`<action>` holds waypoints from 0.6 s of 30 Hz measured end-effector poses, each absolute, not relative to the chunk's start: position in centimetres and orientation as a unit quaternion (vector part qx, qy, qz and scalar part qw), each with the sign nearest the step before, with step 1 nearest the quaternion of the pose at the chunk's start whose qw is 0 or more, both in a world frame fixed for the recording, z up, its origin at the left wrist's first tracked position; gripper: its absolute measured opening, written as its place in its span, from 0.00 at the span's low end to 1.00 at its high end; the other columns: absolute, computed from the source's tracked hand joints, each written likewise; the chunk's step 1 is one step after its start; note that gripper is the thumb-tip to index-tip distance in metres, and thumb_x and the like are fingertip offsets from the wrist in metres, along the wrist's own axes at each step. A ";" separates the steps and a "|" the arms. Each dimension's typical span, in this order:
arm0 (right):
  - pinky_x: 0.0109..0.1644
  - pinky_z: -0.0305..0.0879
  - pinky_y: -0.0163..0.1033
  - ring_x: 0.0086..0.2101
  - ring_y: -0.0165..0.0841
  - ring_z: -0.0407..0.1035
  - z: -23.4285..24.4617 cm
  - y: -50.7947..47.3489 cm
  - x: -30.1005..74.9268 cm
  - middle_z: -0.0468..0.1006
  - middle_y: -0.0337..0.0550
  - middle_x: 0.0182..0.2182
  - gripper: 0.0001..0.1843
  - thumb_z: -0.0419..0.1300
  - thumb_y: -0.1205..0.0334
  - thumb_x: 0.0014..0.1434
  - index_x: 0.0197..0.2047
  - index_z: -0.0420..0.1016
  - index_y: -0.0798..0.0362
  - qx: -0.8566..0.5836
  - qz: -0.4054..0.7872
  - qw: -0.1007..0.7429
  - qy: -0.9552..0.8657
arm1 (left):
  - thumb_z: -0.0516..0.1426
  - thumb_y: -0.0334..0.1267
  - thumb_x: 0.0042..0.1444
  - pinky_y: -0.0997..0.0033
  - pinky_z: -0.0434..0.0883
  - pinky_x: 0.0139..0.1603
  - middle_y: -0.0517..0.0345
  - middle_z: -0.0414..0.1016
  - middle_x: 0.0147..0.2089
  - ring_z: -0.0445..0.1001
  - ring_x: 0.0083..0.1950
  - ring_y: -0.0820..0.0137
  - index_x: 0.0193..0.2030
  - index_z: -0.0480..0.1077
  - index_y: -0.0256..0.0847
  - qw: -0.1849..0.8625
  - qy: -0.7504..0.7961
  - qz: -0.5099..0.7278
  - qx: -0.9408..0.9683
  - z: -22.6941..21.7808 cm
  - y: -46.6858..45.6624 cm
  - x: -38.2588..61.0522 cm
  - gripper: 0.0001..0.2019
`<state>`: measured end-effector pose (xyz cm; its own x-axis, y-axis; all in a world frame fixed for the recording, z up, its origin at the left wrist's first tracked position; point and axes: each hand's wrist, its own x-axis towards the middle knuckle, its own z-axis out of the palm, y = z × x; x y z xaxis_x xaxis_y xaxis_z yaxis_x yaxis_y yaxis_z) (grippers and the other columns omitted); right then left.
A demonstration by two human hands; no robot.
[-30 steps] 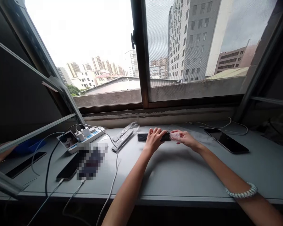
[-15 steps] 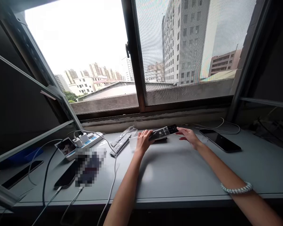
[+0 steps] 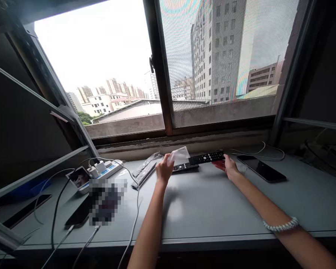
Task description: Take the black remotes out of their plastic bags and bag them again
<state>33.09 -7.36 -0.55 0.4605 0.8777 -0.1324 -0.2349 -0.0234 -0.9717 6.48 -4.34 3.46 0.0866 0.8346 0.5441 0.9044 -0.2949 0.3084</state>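
the right hand (image 3: 228,165) grips one end of a black remote (image 3: 205,158), thumb near the edge and fingers underneath. the remote is raised over the table (image 3: 212,213), button side showing, its white button markings too small to read. the left hand (image 3: 164,168) pinches a clear plastic sleeve (image 3: 181,153); the remote's far end meets the sleeve's edge, though whether any of it sits inside cannot be told.

below the sleeve, a second remote (image 3: 184,168) lies on the table, near the left hand, its markings equally tiny. to its left rests a plastic-wrapped item (image 3: 145,173), a white cable (image 3: 137,213) passing over its near end. a pale coiled band (image 3: 281,225) circles the right wrist, and beyond that hand a large dark-screened device (image 3: 261,168) lies flat.

further left stands a white power strip (image 3: 111,169) with blue-marked sockets, their print illegible, and white plugs in it. a small picture panel (image 3: 80,177) leans by its near end. in front, a black phone (image 3: 77,215) lies with a cable at its end, next to a pixelated patch. behind everything, a window (image 3: 166,101) looks onto buildings.
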 end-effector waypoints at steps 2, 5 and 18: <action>0.43 0.73 0.43 0.38 0.39 0.75 -0.5 -7.5 32.5 0.79 0.51 0.35 0.15 0.42 0.55 0.62 0.48 0.61 0.50 -0.565 0.444 0.631 -0.291 | 0.42 0.47 0.64 0.73 0.65 0.33 0.59 0.74 0.29 0.75 0.33 0.68 0.52 0.63 0.45 0.057 -0.611 -0.322 -0.721 3.7 -4.4 6.3 0.17; 0.39 0.73 0.41 0.35 0.38 0.76 -0.1 -7.9 30.9 0.79 0.48 0.33 0.12 0.46 0.57 0.62 0.47 0.61 0.49 -0.547 0.484 0.602 -0.323 | 0.40 0.47 0.64 0.72 0.65 0.33 0.58 0.74 0.29 0.75 0.34 0.65 0.51 0.63 0.44 0.058 -0.635 -0.297 -0.711 4.0 -4.4 6.3 0.18; 0.25 0.69 0.31 0.29 0.34 0.76 -0.2 -8.9 28.7 0.80 0.49 0.31 0.19 0.60 0.58 0.55 0.48 0.62 0.54 -0.539 0.555 0.449 -0.448 | 0.49 0.39 0.59 0.63 0.66 0.45 0.40 0.71 0.50 0.71 0.51 0.56 0.52 0.61 0.36 -0.039 -0.729 -0.156 -0.665 4.0 -4.6 6.5 0.16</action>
<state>28.67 -8.90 -0.18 -0.0166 0.9805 -0.1958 -0.0156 -0.1960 -0.9805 6.54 -4.60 4.02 -0.1129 0.9821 0.1509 0.9580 0.0673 0.2788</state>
